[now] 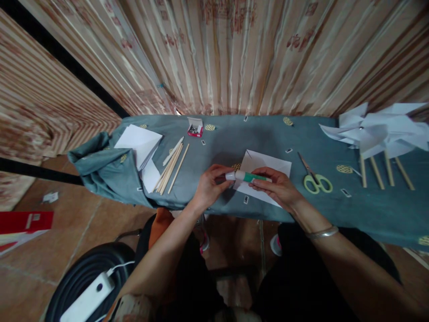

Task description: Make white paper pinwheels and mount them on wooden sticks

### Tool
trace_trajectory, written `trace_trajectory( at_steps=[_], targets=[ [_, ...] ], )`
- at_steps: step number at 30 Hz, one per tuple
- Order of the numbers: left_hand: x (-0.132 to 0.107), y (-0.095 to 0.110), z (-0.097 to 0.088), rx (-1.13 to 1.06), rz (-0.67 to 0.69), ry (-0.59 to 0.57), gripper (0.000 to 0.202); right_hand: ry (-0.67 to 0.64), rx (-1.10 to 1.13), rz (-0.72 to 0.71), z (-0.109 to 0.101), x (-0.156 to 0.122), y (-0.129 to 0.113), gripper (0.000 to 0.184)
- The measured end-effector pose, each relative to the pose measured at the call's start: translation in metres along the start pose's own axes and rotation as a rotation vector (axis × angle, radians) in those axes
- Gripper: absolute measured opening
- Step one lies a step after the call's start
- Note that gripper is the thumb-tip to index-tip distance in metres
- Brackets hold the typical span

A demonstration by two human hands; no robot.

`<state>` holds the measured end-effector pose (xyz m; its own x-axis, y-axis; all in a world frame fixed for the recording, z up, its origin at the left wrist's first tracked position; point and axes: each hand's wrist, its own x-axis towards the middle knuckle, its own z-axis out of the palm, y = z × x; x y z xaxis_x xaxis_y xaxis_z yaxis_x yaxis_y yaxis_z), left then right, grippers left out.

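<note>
Over the near edge of the grey-blue cloth-covered table [368,210], both my hands hold one green and white glue stick [247,177] lying level. My left hand [210,185] pinches its white cap end. Fingers of my right hand [279,187] wrap the green body. Under them lies a folded white paper sheet [268,164].
A stack of white paper [139,144] and several wooden sticks [172,166] lie to the left, a small open box of pins [195,128] behind. Green-handled scissors [315,179] lie to the right. White paper pinwheels on sticks [378,134] rest at far right. A curtain hangs behind.
</note>
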<state>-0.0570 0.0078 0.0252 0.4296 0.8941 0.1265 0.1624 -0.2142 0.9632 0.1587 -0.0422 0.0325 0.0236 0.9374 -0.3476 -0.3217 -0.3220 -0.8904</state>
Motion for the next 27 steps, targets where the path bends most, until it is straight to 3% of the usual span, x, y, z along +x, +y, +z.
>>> trace_trajectory(
  at_steps=[9, 27],
  targets=[
    [-0.001, -0.002, 0.000, -0.085, 0.020, -0.057, 0.028, -0.062, -0.155, -0.062, -0.002, -0.002, -0.004, 0.044],
    [-0.008, 0.012, 0.000, 0.179, 0.162, -0.139, 0.024, -0.112, -0.340, -0.064, -0.007, -0.002, -0.005, 0.041]
  ],
)
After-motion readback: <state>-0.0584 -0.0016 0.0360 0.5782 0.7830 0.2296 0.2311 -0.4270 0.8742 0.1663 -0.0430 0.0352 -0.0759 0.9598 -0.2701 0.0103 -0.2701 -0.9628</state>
